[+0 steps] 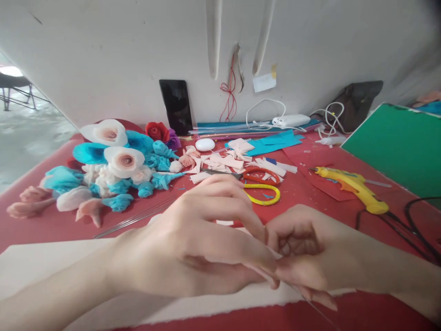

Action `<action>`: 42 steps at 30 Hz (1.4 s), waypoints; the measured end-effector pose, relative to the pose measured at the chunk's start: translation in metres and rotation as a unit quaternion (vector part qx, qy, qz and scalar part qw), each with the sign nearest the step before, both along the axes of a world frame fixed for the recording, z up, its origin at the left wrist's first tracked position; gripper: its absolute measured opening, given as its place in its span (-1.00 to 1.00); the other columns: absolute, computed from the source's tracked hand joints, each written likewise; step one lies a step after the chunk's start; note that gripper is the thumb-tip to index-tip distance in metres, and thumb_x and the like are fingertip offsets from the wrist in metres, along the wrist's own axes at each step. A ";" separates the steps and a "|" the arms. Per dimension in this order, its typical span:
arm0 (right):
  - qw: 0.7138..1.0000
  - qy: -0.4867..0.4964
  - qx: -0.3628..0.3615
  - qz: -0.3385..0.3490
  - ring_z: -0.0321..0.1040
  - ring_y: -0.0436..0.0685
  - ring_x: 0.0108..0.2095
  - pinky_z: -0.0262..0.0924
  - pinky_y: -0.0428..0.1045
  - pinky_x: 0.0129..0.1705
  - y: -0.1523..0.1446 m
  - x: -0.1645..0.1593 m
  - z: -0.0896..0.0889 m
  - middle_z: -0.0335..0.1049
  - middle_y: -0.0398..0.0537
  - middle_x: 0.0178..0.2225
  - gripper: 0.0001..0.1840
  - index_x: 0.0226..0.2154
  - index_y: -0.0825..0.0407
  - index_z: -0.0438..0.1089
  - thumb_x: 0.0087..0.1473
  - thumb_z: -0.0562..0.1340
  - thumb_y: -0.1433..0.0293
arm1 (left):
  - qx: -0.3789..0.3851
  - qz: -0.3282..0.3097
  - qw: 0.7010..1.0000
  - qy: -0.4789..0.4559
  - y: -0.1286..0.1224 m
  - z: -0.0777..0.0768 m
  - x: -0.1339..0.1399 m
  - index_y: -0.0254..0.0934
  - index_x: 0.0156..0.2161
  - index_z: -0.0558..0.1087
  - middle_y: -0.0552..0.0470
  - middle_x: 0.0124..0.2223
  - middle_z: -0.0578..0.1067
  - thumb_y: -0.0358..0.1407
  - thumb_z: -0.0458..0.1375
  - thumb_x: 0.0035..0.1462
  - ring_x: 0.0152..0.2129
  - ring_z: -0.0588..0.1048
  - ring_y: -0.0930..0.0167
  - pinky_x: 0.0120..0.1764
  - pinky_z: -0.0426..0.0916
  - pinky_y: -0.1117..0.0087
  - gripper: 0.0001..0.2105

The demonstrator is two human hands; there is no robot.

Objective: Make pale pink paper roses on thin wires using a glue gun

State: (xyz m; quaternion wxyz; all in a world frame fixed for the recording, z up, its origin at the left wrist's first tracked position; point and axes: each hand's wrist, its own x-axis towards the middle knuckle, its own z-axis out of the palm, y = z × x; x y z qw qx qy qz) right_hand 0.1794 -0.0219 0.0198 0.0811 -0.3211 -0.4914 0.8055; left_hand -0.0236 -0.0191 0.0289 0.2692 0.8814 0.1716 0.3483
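My left hand point(203, 239) reaches in from the left, its thumb and fingertips pinched around a small pale pink paper strip point(260, 272). My right hand point(310, 253) meets it fingertip to fingertip, with fingers curled and closed on a thin wire point(319, 311) that slants down to the lower right. Fingers hide most of the spot where paper and wire come together. Under both hands lies a large sheet of off-white paper point(138, 312). Just beyond the left hand are scissors point(263, 201) with one red and one yellow handle loop, their blades partly covered by paper scraps.
Crepe-paper flowers point(126, 161) in blue, white and pink are heaped at the left, beside several thin wires point(132, 219). Pink scraps point(223, 161) lie mid-table. A yellow glue gun point(354, 186) with a black cord rests right, near a green board point(396, 147). A phone point(176, 106) leans behind.
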 end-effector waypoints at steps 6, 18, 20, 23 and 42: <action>1.000 0.013 -0.002 0.020 0.06 -0.23 -0.76 -0.05 -0.32 -0.71 0.002 -0.001 0.004 0.19 -0.27 -0.68 -0.87 -0.46 0.14 0.35 0.07 0.19 0.42 | 0.007 0.010 1.000 -0.013 -0.002 0.001 -0.002 -0.24 -0.30 0.53 0.01 -0.36 0.54 -0.46 0.22 -0.02 -0.39 0.39 0.40 -0.16 0.24 0.35 -0.86; 0.999 0.030 0.003 0.017 0.06 -0.23 -0.72 -0.02 -0.32 -0.69 -0.001 -0.002 0.003 0.17 -0.30 -0.65 -0.84 -0.45 0.12 0.36 -0.05 0.11 0.62 | 0.107 0.045 0.992 0.044 -0.002 0.017 0.000 -0.12 -0.38 0.56 0.19 -0.47 0.58 -0.42 0.27 -0.08 -0.53 0.45 0.48 -0.07 0.16 0.41 -0.86; 0.998 0.011 0.057 0.009 0.07 -0.23 -0.66 -0.01 -0.31 -0.65 -0.001 -0.002 0.005 0.19 -0.28 -0.60 -0.87 -0.47 0.11 0.36 -0.07 0.14 0.61 | 0.091 0.069 0.993 0.041 -0.004 0.016 0.003 -0.09 -0.40 0.57 0.19 -0.50 0.57 -0.36 0.24 -0.03 -0.56 0.45 0.49 -0.07 0.17 0.38 -0.91; 0.992 0.001 0.125 0.003 0.08 -0.21 -0.57 -0.01 -0.32 -0.58 -0.002 -0.003 0.007 0.20 -0.26 -0.57 -0.95 -0.50 0.12 0.34 -0.08 0.20 0.56 | 0.062 0.078 0.994 0.052 -0.004 0.015 0.004 -0.07 -0.41 0.57 0.16 -0.50 0.57 -0.33 0.23 -0.01 -0.57 0.45 0.47 -0.07 0.19 0.33 -0.92; 0.921 -0.133 0.355 0.086 0.20 -0.15 -0.51 0.05 -0.28 -0.54 0.015 0.012 0.018 0.31 -0.26 -0.51 -0.88 -0.33 0.00 0.43 0.04 0.21 0.35 | 0.210 0.089 0.970 0.084 -0.008 0.005 0.000 -0.15 -0.44 0.52 0.31 -0.38 0.58 -0.45 0.12 0.11 -0.46 0.45 0.54 0.01 0.13 0.40 -0.80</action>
